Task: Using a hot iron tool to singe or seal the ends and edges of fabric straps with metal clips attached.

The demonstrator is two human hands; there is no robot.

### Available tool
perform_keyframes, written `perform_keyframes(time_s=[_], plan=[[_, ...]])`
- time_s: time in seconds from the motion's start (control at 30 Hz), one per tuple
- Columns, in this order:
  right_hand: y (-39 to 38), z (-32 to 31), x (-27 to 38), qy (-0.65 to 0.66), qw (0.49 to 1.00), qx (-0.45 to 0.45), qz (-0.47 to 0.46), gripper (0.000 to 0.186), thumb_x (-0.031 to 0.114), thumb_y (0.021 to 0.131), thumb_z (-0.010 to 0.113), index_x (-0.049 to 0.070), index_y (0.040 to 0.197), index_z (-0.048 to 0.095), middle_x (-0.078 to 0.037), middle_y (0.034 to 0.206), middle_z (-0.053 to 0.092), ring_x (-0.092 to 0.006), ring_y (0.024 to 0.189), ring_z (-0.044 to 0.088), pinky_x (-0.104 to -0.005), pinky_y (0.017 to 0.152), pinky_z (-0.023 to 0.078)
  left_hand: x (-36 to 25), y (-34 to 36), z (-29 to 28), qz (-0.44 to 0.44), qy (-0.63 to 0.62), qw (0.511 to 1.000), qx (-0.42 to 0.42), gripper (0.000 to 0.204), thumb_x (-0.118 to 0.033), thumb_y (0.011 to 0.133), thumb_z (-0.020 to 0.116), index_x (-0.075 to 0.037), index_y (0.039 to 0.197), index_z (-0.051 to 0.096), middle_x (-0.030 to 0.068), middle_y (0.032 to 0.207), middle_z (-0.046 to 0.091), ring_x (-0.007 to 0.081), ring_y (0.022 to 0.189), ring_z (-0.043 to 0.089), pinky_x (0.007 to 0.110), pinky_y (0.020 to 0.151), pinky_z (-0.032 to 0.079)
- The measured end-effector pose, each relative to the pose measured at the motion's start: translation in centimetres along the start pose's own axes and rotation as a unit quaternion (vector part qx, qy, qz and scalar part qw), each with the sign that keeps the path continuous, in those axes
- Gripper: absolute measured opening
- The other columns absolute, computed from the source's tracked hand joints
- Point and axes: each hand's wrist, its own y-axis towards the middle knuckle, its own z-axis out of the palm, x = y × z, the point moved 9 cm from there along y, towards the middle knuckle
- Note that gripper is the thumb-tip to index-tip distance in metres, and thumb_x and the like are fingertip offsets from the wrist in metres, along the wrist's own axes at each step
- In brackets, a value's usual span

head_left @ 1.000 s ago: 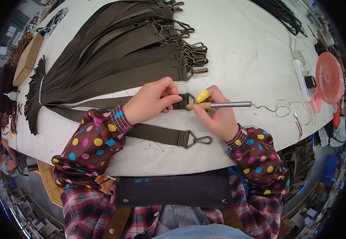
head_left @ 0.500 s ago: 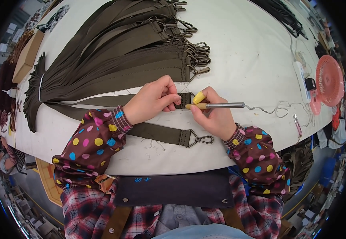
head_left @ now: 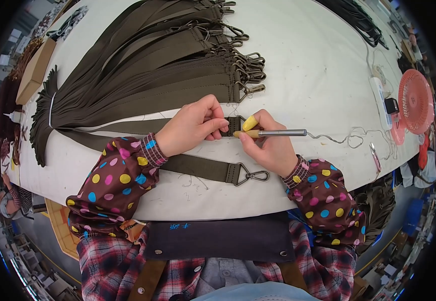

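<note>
An olive-brown strap with a stitched end (head_left: pixel 232 125) and metal ring lies under my fingertips. My left hand (head_left: pixel 192 125) has its fingers curled and pinched at that end; what is between them is too small to make out. My right hand (head_left: pixel 268 148), a yellow cot on its index finger, grips a pen-like tool (head_left: pixel 283 132) with a metal barrel, wire and tan front part, whose tip rests at the stitching. Another strap (head_left: pixel 198 167) with a snap hook (head_left: pixel 257 175) lies nearer me. A tied bundle of similar straps (head_left: pixel 142 70) spreads behind my hands.
On the white table (head_left: pixel 318 75) are a cardboard box (head_left: pixel 36 70), black cords (head_left: pixel 356 20), a power strip (head_left: pixel 381 100), a pink plastic basket (head_left: pixel 414 100) and small snips (head_left: pixel 374 155). A co-worker (head_left: pixel 5 200) sits beyond the left edge.
Since a second ago my right hand and the tool have shifted slightly left, toward the stitched strap end. From half a second ago to now almost nothing differs.
</note>
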Motion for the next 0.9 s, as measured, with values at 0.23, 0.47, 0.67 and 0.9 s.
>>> perform_keyframes(time_s=[0.23,0.47,0.67,0.9], plan=[[-0.2,-0.4,-1.1,0.062,0.998,-0.029,0.009,0.021,0.008,0.079,0.065,0.003,0.086,0.046,-0.003,0.071,0.055,-0.0082,0.06,0.052,-0.0226,0.054,0.043,-0.8,0.2,-0.3,-0.035,0.053,0.998,0.005,0.01,-0.006,0.09,0.055,-0.005,0.094,0.046,0.0039,0.085,0.057,0.0077,0.072,0.058,0.022,0.061,0.049],[0.0,-0.6,-0.8,0.088,0.996,-0.036,-0.003,0.02,0.006,0.078,0.063,0.003,0.086,0.045,-0.002,0.07,0.053,-0.0071,0.061,0.051,-0.0218,0.054,0.042,-3.5,1.4,1.4,0.169,0.318,0.926,0.115,0.015,-0.006,0.081,0.063,-0.006,0.094,0.057,0.0064,0.087,0.051,0.0175,0.074,0.057,0.028,0.064,0.048],[0.1,-0.5,-0.9,0.072,0.997,-0.024,0.013,0.02,0.008,0.078,0.063,0.002,0.085,0.045,-0.003,0.07,0.053,-0.0075,0.06,0.05,-0.0224,0.054,0.041,-3.0,2.2,2.0,0.171,0.323,0.914,0.176,0.01,-0.011,0.081,0.065,-0.007,0.086,0.057,0.0063,0.085,0.051,0.0202,0.076,0.055,0.031,0.065,0.046],[0.1,-0.5,-0.8,0.065,0.998,-0.022,0.012,0.021,0.008,0.078,0.064,0.002,0.085,0.045,-0.003,0.07,0.053,-0.0075,0.06,0.049,-0.0223,0.054,0.041,-3.0,2.1,1.7,0.17,0.32,0.921,0.141,0.012,-0.02,0.085,0.061,-0.011,0.085,0.054,0.0041,0.084,0.052,0.0218,0.077,0.055,0.034,0.066,0.044]])
